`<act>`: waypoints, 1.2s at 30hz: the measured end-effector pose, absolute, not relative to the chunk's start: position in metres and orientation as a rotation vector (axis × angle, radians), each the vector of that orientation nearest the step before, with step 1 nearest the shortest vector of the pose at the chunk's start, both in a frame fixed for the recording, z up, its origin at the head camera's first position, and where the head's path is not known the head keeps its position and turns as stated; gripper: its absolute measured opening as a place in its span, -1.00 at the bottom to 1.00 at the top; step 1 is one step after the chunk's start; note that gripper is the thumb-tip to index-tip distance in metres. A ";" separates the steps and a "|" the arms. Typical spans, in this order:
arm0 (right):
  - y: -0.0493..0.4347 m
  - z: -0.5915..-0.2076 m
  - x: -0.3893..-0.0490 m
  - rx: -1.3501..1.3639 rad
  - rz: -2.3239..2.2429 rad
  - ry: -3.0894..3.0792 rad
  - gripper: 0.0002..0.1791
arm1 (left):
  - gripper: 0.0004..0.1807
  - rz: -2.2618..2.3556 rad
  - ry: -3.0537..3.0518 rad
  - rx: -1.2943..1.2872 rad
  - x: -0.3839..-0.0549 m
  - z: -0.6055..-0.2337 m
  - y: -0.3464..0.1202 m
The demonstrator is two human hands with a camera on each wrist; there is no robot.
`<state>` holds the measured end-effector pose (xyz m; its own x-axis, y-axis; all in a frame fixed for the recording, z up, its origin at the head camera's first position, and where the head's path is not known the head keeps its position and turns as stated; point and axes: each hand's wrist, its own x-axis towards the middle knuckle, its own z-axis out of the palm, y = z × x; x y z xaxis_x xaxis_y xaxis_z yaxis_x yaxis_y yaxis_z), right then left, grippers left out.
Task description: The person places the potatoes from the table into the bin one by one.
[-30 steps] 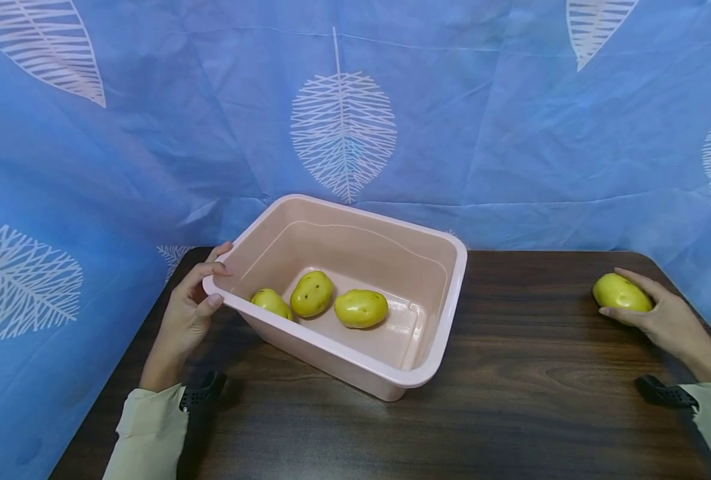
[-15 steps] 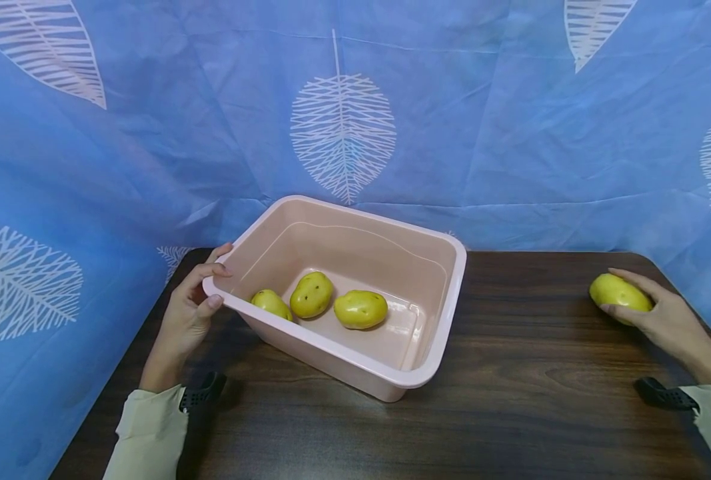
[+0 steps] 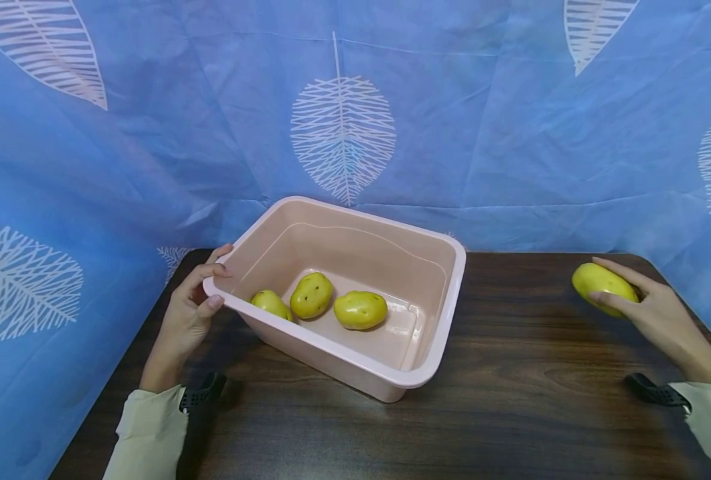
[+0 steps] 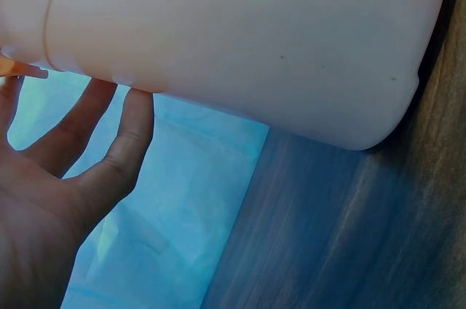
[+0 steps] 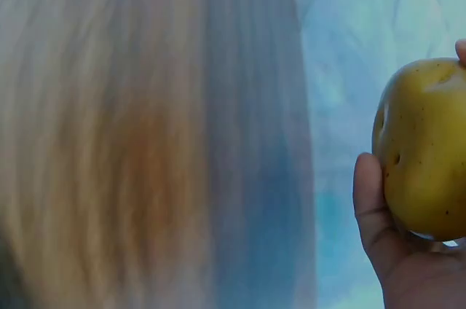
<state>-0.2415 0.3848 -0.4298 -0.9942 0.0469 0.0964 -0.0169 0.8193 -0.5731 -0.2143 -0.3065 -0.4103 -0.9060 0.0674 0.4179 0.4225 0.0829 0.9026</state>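
A pale pink plastic basin (image 3: 331,365) stands at an angle on the table, with three yellow potatoes lying inside: one at the left (image 3: 271,303), partly hidden by the near wall, one in the middle (image 3: 311,295) and one to the right (image 3: 360,309). My left hand (image 3: 190,313) grips the basin's left corner by the rim, and in the left wrist view its fingers (image 4: 131,138) touch the basin's outer wall. Over the table's right side, my right hand (image 3: 661,313) holds another yellow potato (image 3: 601,287) between thumb and fingers. The right wrist view shows this potato (image 5: 429,149) close up.
The dark wood table (image 3: 511,413) extends between the basin and my right hand. Behind it hangs a blue cloth (image 3: 439,133) with white leaf prints, close to the basin's back edge. Black bands (image 3: 202,392) circle both wrists.
My right hand has lifted the potato off the table and moved it a little left. The left hand and the basin stay in place.
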 end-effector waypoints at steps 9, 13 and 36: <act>0.353 -0.399 -0.242 0.082 1.061 -2.893 -0.25 | -0.69 -1.893 -2.103 -0.480 -0.213 -0.409 -0.306; 0.339 -0.384 -0.239 0.201 1.124 -2.890 -0.30 | -0.69 -1.884 -2.108 -0.474 -0.213 -0.409 -0.307; 0.238 -0.290 -0.239 0.855 1.971 -2.671 -0.31 | -0.68 -1.897 -2.107 -0.481 -0.214 -0.409 -0.306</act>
